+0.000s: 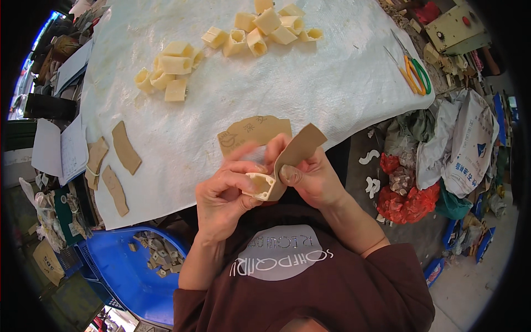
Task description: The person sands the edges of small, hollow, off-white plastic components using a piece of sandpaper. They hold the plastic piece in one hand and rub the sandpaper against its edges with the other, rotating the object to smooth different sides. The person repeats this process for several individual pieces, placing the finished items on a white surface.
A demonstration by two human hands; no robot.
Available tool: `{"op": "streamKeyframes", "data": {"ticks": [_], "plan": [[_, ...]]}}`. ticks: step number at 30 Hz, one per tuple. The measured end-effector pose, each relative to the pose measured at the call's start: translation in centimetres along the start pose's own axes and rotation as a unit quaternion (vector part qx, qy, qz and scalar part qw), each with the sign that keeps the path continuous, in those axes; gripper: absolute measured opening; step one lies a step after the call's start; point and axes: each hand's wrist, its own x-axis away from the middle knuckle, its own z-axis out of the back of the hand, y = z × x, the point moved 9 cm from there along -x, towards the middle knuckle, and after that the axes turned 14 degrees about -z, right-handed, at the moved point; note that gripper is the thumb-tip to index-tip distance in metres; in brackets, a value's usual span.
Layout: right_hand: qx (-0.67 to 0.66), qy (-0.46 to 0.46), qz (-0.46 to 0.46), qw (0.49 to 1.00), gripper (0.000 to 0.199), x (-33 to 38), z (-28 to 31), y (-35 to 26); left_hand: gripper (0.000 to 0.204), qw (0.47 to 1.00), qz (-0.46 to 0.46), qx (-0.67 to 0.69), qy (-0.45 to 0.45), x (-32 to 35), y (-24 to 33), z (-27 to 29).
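Just off the near edge of the white sheet (177, 130), in front of the dark shirt (310, 299), I have both hands close together at work on one cream part (260, 188). My left hand (224, 196) is closed on it: fingers curled over its far side, thumb along the near side, the part's hollow end facing up towards my camera. One of those fingers is raised and blurred, so I cannot tell whether it touches anything.

My right hand (315, 177) is closed too, pinching a brown strip (301, 145). I see its thumb pressed flat on the strip's near face; some of the other fingers are hidden behind it. The strip slants up and to the right past the grip, while its lower end lies against the right side of the part.

Directly beyond my hands, a brown sheet (249, 135) with a scalloped far edge lies on the white one, partly covered by my fingers. Off to the left I have three loose brown pieces (126, 146). Farther out sit two clusters of similar cream blocks (176, 65), with scissors (415, 77) at far right and a blue basin (127, 276) below left.
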Motion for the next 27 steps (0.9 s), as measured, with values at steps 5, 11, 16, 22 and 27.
{"op": "streamKeyframes", "data": {"ticks": [5,11,16,22,27], "plan": [[0.007,-0.055,-0.062,0.997,0.028,-0.1,-0.3,0.5,0.030,0.997,-0.013,-0.069,0.033,-0.8,1.2,-0.9],[0.044,-0.017,0.022,0.999,0.025,0.1,-0.2,-0.3,0.027,0.994,-0.047,-0.084,0.060,-0.4,1.8,-0.9],[0.094,0.012,0.049,0.994,0.018,0.2,0.1,-0.9,0.023,0.996,-0.057,-0.073,0.011,-0.9,2.4,-1.1],[0.078,0.010,0.044,0.996,0.016,0.2,0.5,-0.8,0.026,0.997,0.002,-0.072,-0.007,-0.8,1.4,-0.9],[0.111,0.066,0.136,0.982,0.014,0.5,0.7,-2.0,0.064,0.994,-0.036,-0.016,0.104,-1.0,1.8,-1.6]]}}
